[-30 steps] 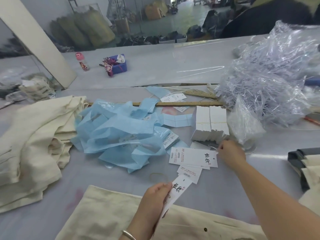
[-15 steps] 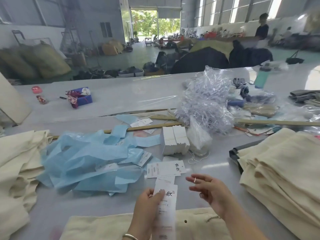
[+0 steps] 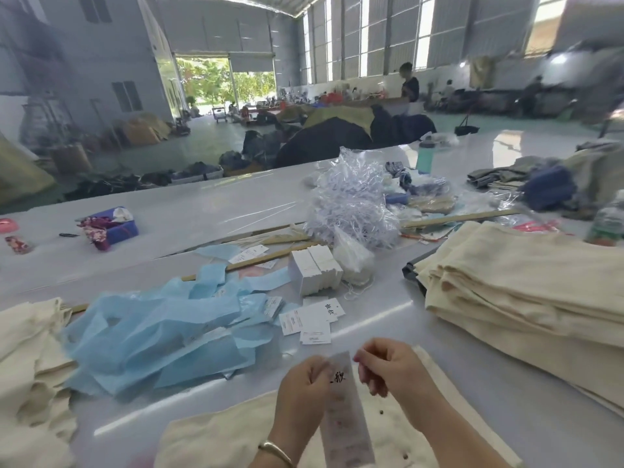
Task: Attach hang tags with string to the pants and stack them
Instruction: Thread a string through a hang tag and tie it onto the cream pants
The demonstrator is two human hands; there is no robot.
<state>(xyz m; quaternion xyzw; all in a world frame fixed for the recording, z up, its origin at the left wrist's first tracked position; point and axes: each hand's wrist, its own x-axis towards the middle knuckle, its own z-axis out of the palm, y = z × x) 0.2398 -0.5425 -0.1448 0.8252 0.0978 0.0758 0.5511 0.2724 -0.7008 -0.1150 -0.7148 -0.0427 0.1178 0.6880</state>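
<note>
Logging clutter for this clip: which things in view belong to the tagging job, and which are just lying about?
Job:
left hand and right hand, both holding the hang tag
pants below them
loose tags
white tag bundles
stacked pants

Lying about:
blue tissue
clear plastic heap
purple box
green bottle

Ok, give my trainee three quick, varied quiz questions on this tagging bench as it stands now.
1. True or false: the left hand holds a hang tag.
2. Which side of the table has the neat pile of folded pants? A) left B) right
3. Fill in: the crumpled sheets left of the loose tags are ____ in colour.

Key: 1 true; 2 B; 3 blue.
</note>
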